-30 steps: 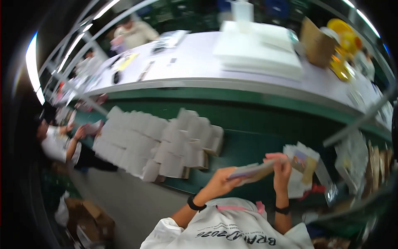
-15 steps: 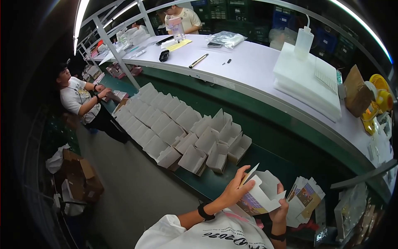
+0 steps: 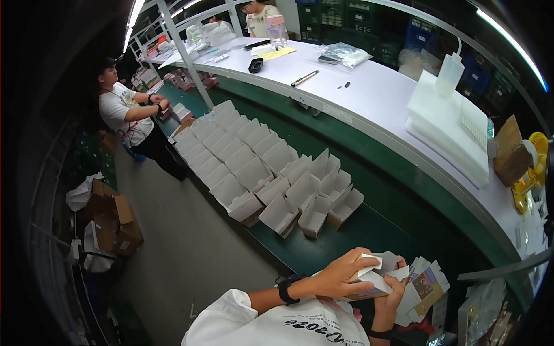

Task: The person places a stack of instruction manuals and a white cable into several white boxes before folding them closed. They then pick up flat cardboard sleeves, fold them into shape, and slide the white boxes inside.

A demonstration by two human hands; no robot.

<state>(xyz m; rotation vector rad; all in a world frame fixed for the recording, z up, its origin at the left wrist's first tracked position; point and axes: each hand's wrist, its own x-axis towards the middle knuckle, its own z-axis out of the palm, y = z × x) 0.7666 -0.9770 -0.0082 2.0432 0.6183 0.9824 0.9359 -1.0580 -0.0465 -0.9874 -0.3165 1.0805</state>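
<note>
Close to my body I hold a small printed carton (image 3: 379, 281), white inside, with its flaps up. My left hand (image 3: 340, 275) grips it from the left and above, its fingers over a white flap. My right hand (image 3: 391, 295) is closed on its right side, near the bottom. Just right of the carton lies a stack of flat printed carton blanks (image 3: 424, 286). Ahead and to the left, rows of open white-lined cartons (image 3: 280, 214) stand close together on the green bench (image 3: 378, 232); the nearest ones sit a little askew.
A white shelf table (image 3: 369, 86) runs above the bench, bearing a pen (image 3: 304, 78), a white foam stack (image 3: 447, 130), a squeeze bottle (image 3: 450, 75) and a yellow fan (image 3: 538, 155). A co-worker (image 3: 130, 109) stands at the bench's far left. Brown cardboard boxes (image 3: 115, 219) lie at floor left.
My left hand has moved over the carton's top flap and the carton has tipped lower between my hands. The whole view has shifted slightly, moving the bench and shelf rightward in the picture.
</note>
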